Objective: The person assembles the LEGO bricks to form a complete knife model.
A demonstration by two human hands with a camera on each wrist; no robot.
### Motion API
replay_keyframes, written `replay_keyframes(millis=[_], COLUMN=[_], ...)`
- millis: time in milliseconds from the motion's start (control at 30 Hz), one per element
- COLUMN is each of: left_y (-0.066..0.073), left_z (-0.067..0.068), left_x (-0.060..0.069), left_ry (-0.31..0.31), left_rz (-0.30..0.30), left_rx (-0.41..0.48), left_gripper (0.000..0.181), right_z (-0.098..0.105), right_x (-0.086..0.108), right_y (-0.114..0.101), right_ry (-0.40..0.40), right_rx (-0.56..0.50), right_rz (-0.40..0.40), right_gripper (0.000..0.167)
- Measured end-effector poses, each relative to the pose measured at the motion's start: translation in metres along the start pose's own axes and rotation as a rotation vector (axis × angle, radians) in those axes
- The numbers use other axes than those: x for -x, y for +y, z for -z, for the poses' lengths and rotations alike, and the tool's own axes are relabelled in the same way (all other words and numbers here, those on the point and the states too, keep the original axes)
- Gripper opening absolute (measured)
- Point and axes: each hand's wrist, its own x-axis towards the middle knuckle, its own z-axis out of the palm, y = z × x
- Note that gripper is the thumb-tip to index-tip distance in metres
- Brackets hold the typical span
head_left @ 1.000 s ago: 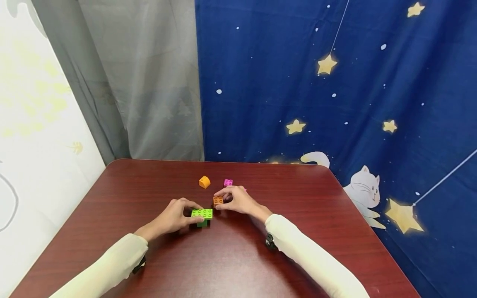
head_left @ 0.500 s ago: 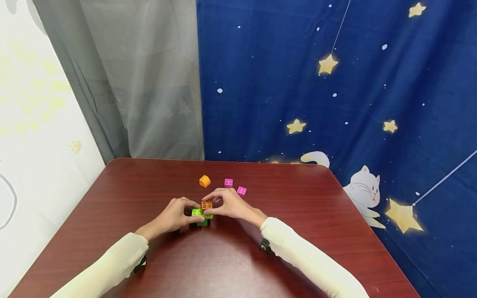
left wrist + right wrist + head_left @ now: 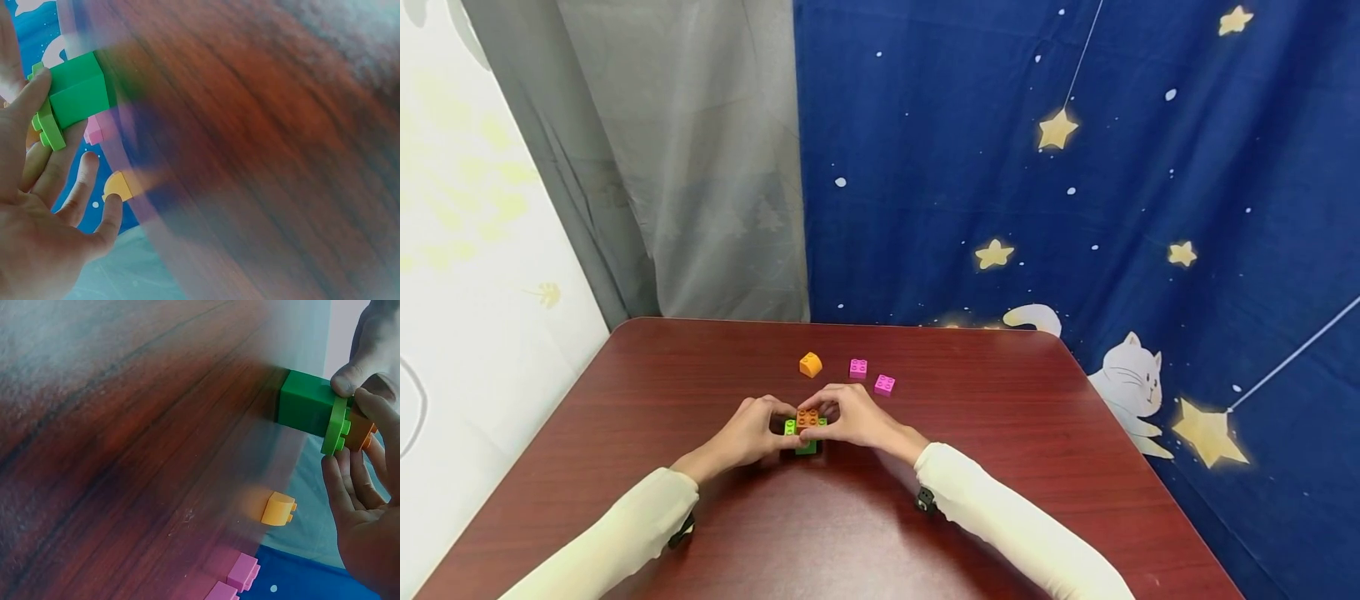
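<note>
Left hand (image 3: 752, 437) pinches the light-green plate (image 3: 336, 428); right hand (image 3: 853, 417) grips the orange brick (image 3: 807, 418), between both hands on the plate's mid studs. Dark-green block (image 3: 306, 403) underneath looks set on the surface (image 3: 857, 517). Can't tell if orange is fully seated. Advice: brace plate with left, line up studs, press straight down; plate overhangs the block, so off-centre push could tip it.
</note>
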Motion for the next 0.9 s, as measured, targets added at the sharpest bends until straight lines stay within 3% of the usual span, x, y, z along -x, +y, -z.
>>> replay_keyframes(millis=[467, 900], left_y=[0.004, 0.0045], left_z=[0.0032, 0.0036], left_x=[-0.0014, -0.0014], left_ry=[-0.009, -0.031], left_rz=[-0.002, -0.011], left_rx=[-0.004, -0.019], left_gripper=[0.04, 0.044], right_z=[0.0002, -0.0079], right_x=[-0.0022, 0.0016], right_y=[-0.0026, 0.006], right_ry=[0.0, 0.037], right_rx=[-0.016, 0.088], right_rz=[-0.016, 0.02], right_gripper=[0.039, 0.039])
